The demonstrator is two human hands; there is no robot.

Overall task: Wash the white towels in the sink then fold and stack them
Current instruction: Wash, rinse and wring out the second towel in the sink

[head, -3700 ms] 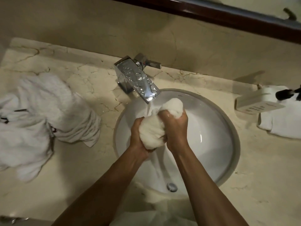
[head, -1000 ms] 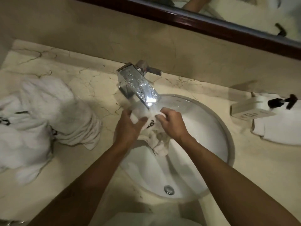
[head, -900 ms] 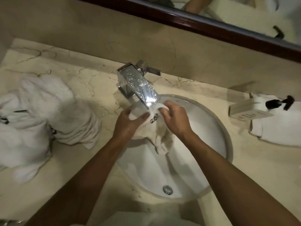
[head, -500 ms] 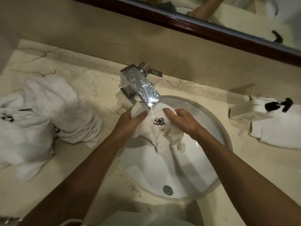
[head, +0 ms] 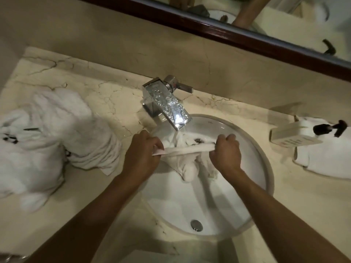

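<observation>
- Head view: my left hand (head: 141, 154) and right hand (head: 226, 152) each pinch one end of a white towel (head: 187, 156), fingers curled round its top edge, which runs taut between them over the sink (head: 266, 168) while the rest hangs into the basin.
- Half a second ago the towel was bunched between my hands, close together under the faucet (head: 167, 105); now they have pulled apart and the cloth is spread.
- Water runs from the spout onto the towel's middle, so I judge this is rinsing the opened cloth; wringing, folding and stacking are not yet done.
- A heap of white towels (head: 47, 137) lies on the counter (head: 114, 103) to my left; whether they are washed I cannot tell.
- A soap dispenser (head: 296, 135) lies on a folded towel (head: 326, 158) on my right, cut off by the frame edge.
- The towel's dark mark, seen earlier, is now hard to make out, and its lower folds are too blurred to read.
</observation>
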